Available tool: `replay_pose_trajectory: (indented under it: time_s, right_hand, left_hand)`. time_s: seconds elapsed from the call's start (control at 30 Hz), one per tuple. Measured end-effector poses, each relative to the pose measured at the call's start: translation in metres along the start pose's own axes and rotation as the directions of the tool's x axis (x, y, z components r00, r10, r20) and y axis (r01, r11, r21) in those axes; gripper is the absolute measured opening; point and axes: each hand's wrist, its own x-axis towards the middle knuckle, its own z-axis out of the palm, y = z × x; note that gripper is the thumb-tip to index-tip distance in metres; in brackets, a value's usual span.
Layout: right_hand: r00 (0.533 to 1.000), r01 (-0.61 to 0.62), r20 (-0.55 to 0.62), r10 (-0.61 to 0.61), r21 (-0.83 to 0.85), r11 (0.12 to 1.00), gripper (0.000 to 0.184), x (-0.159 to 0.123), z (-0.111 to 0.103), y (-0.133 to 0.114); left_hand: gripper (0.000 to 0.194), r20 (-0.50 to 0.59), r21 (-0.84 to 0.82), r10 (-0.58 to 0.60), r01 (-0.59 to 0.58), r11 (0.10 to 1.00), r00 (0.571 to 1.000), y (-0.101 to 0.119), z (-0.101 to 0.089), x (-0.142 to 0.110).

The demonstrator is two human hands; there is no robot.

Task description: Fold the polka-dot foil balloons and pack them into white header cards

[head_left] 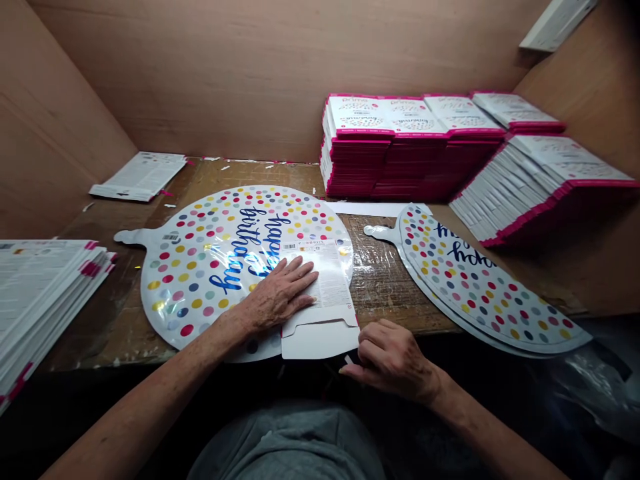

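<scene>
A flat foil balloon (187,273) with coloured dots and blue "happy birthday" lettering lies on the table. On its right part rests a flat white cardboard packet (327,293), printed side up, its open flap end towards me. My left hand (280,290) lies flat on the packet with the fingers stretched out, pressing on it and on the balloon. Beside the packet's near right corner, my right hand (387,357) is closed, thumb against curled fingers. A small white scrap (349,361) sticks out by its thumb.
Several stacks of white and pink packets (360,163) stand at the back right. Folded foil balloons (480,287) lie at right, overhanging the table's front edge. A packet pile (45,287) is at left, with more packets (143,175) behind. Cardboard walls (200,80) enclose the table.
</scene>
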Motion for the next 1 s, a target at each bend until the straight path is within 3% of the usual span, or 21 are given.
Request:
replay_pose_trajectory:
  time_s: [0.1,0.23,0.3,0.37,0.43,0.5,0.57,0.63,0.73,0.8,0.9,1.0]
  right_hand:
    - [0.992,-0.024,-0.124,0.014,-0.083,0.996,0.031,-0.008,0.012,-0.006]
    - [0.994,0.035,-0.092,-0.051,-0.171,0.985,0.028,0.000,0.029,-0.008]
    - [0.994,0.043,-0.087,-0.060,-0.189,0.981,0.028,0.001,0.033,-0.007]
    - [0.993,0.049,-0.098,-0.069,-0.192,0.980,0.027,0.000,0.035,-0.006]
    - [0.991,0.050,-0.113,-0.070,-0.167,0.985,0.026,-0.001,0.035,-0.005]
    - [0.989,0.041,-0.136,-0.056,-0.111,0.993,0.027,0.002,0.034,-0.005]
    - [0.987,-0.020,-0.161,0.016,-0.025,0.999,0.024,0.009,0.034,-0.005]
    - [0.973,-0.164,-0.146,0.177,0.095,0.982,0.021,0.019,0.035,-0.006]
    - [0.915,-0.371,-0.095,0.393,0.184,0.910,0.023,0.028,0.038,-0.006]
    - [0.932,-0.340,-0.098,0.348,0.085,0.936,0.032,0.027,0.039,-0.006]
    - [0.988,-0.133,-0.093,0.123,-0.115,0.984,0.054,0.012,0.039,-0.006]
    - [0.986,-0.051,-0.163,0.027,-0.148,0.988,0.037,-0.002,0.036,-0.007]
  left_hand:
    - [0.043,-0.078,-0.018,0.011,-0.012,1.000,0.997,0.005,-0.001,0.001]
    - [0.025,-0.295,-0.063,-0.007,-0.013,0.998,0.955,0.026,-0.003,-0.021]
    - [0.021,-0.308,-0.076,0.036,-0.063,0.995,0.951,0.038,-0.002,-0.039]
    - [0.031,-0.275,-0.074,0.059,-0.082,0.994,0.960,0.047,0.002,-0.055]
    - [0.043,-0.264,-0.072,0.034,-0.054,0.996,0.964,0.053,0.006,-0.066]
    - [0.036,-0.283,-0.078,-0.004,-0.018,0.997,0.959,0.057,0.010,-0.070]
    - [0.022,-0.298,-0.092,-0.043,0.016,0.996,0.954,0.061,0.010,-0.066]
    - [0.025,-0.315,-0.107,-0.121,0.092,0.990,0.941,0.064,0.009,-0.058]
    - [0.027,-0.340,-0.081,-0.323,0.314,0.946,0.883,0.064,0.009,-0.042]
    - [0.020,-0.373,-0.031,-0.439,0.462,0.887,0.818,0.061,0.013,-0.033]
    - [0.026,-0.443,0.005,-0.489,0.548,0.837,0.751,0.058,0.024,-0.028]
    - [0.039,-0.496,-0.072,-0.488,0.526,0.847,0.718,0.063,0.028,-0.031]
